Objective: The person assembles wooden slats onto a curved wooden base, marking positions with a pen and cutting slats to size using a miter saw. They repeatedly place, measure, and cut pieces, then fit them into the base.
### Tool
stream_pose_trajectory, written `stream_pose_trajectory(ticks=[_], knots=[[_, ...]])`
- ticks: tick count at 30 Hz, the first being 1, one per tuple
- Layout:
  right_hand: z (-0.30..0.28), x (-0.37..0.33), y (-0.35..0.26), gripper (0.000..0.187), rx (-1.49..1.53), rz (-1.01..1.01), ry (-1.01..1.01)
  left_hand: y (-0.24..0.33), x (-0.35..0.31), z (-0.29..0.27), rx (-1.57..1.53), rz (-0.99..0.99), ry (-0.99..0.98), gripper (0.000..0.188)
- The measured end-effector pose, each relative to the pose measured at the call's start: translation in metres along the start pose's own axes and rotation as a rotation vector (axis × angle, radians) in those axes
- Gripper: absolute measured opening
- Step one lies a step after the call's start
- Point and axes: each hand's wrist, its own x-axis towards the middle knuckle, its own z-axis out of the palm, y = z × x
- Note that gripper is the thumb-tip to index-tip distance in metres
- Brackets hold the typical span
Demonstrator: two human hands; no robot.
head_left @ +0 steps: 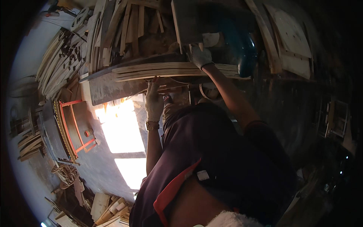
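My left hand (152,101), in a pale work glove with a watch (152,125) at the wrist, points away from me with its fingers stretched out. Its fingertips come up to the near edge of a stack of long, thin wooden strips (151,72) lying across a worktable (101,89). Farther off and to the right, my gloved right hand (200,57) reaches over the strips beside a dark upright panel (188,24). Its fingers look curled in, and whatever they hold is hidden. Right of it stands a rounded blue-green machine housing (245,51).
Loose boards (132,28) lean beyond the table, and stacked lumber (56,64) fills the far left. An orange-red metal frame (77,128) stands to the left. Bright sunlight falls on the floor (123,128) by my left arm. Pale panels (291,34) lean at the far right.
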Motion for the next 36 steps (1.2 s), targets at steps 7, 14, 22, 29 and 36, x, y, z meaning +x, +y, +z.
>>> stream_pose_trajectory(ticks=[7, 14, 22, 29, 36], knots=[[0.009, -0.001, 0.005, 0.041, -0.043, -0.027, 0.192, -0.035, 0.012, -0.021, -0.113, -0.056, -0.176, 0.061], [0.054, 0.022, 0.043, 0.060, 0.170, 0.024, 0.255, -0.053, 0.031, -0.039, -0.059, 0.076, -0.219, 0.054], [0.096, 0.043, 0.063, 0.051, 0.287, 0.184, 0.223, -0.062, 0.044, -0.032, 0.011, 0.040, -0.303, 0.051], [0.019, 0.002, 0.000, 0.042, -0.113, 0.094, 0.192, -0.064, 0.047, -0.021, 0.090, 0.082, -0.298, 0.056], [-0.087, -0.143, -0.012, 0.025, 0.675, 0.339, -0.214, -0.048, 0.036, -0.040, -0.623, -0.199, -0.391, 0.064]])
